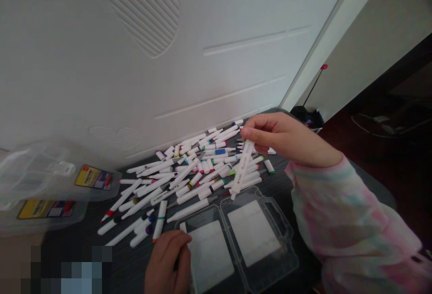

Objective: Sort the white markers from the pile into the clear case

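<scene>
My right hand [270,134] pinches a slim white marker [243,170] by its upper end. The marker slants down, its lower end just above the back edge of an open clear plastic case [288,258]. My left hand [170,260] is closed at the left wall of that case, fingers curled over the rim. Beside its fingertips a white marker end [183,227] shows inside the case; the rest of it is hidden. White panels line both halves of the case. Behind it lies a loose heap of white markers [189,172] and coloured caps.
The dark tabletop [91,249] meets a white panel [216,82] with heart reliefs at the back. Clear plastic boxes with yellow labels [93,178] stand at the left. To the right, a dark container [308,116] holds a thin rod with a red tip.
</scene>
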The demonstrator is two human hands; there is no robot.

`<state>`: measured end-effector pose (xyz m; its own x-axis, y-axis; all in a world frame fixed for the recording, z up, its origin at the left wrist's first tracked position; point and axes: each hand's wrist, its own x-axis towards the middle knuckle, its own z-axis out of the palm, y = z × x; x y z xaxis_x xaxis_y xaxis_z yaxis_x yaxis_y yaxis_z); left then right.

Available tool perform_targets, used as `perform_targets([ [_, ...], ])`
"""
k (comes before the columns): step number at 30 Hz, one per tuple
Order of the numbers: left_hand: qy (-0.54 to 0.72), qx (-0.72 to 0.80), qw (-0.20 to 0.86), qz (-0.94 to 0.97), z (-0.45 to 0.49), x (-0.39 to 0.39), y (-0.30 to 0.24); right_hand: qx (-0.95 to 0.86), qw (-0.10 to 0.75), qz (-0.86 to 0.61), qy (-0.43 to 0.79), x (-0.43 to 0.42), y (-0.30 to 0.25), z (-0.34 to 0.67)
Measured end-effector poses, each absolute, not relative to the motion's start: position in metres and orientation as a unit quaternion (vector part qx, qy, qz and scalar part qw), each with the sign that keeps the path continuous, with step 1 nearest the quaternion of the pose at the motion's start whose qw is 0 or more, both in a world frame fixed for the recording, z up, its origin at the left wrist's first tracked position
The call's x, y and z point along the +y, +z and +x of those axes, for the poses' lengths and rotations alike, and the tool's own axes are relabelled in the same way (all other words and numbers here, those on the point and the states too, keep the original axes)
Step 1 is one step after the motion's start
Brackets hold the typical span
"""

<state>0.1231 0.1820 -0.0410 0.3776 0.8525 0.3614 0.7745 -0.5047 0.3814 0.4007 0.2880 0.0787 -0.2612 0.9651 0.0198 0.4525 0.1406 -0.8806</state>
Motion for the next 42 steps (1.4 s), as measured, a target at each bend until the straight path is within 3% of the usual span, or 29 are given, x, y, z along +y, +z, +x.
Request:
perform_targets([
  [30, 0.255, 0.498, 0.054, 0.827, 0.124, 0.181, -0.042, -0.625, 0.439, -0.561, 0.319, 0.295, 0.07, 0.399],
  [35, 0.257, 0.5, 0.059, 0.825, 0.126, 0.181, -0.042, -0.623, 0.443, -0.553, 0.333, 0.298, 0.065, 0.399],
  [42, 0.255, 0.5, 0.053, 0.826, 0.125, 0.18, -0.044, -0.546, 0.514, -0.507, 0.425, 0.306, 0.058, 0.403],
])
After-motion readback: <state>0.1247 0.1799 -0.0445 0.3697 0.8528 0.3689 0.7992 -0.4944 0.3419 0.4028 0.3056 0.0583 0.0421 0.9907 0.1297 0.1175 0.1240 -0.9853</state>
